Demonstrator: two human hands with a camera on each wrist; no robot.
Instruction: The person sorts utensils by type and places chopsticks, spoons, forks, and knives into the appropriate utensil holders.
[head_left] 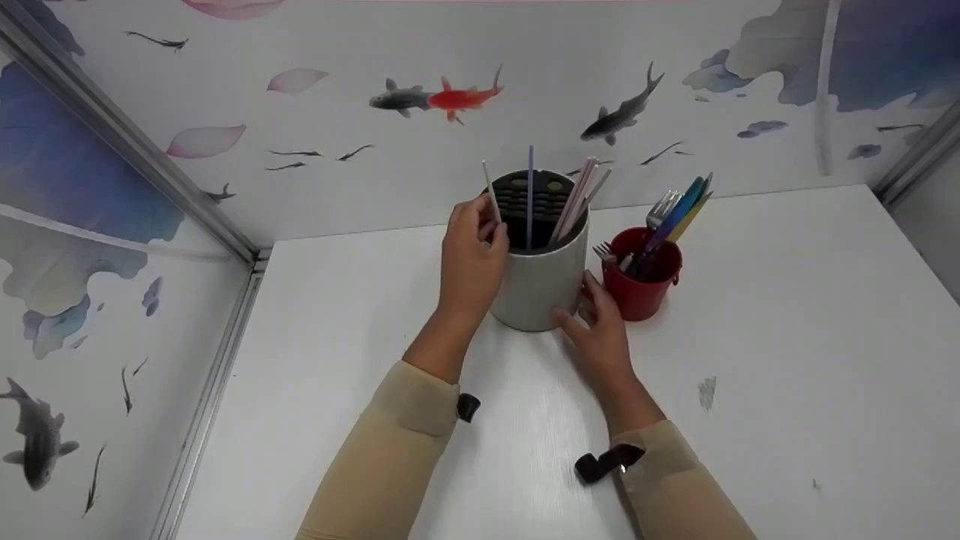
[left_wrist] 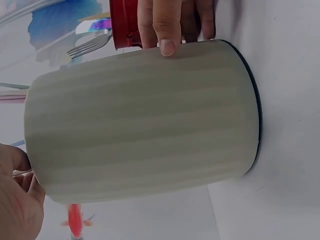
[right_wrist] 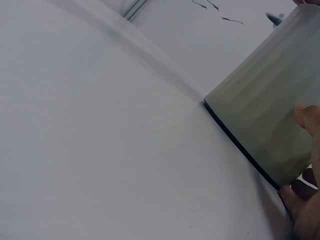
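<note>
A tall pale grey-green utensil holder (head_left: 534, 294) stands upright on the table, with a black slotted insert (head_left: 514, 204) inside its rim. My left hand (head_left: 472, 259) is at the rim's left side and pinches a thin white straw (head_left: 490, 189) between thumb and fingers; the straw's lower end is hidden. A purple straw (head_left: 530, 199) and several pinkish straws (head_left: 576, 196) lean inside the holder. Low on the holder's right side, my right hand (head_left: 604, 341) rests with thumb and fingers spread against the wall. In the left wrist view its thumb (left_wrist: 168, 46) touches the holder.
Close to the right hand stands a small red bucket (head_left: 641, 301) holding a fork (head_left: 663, 208) and other cutlery with blue and yellow handles. Behind the white table (head_left: 787, 337) rises a wall panel (head_left: 525, 45) painted with fish; another panel (head_left: 75, 315) stands at the left.
</note>
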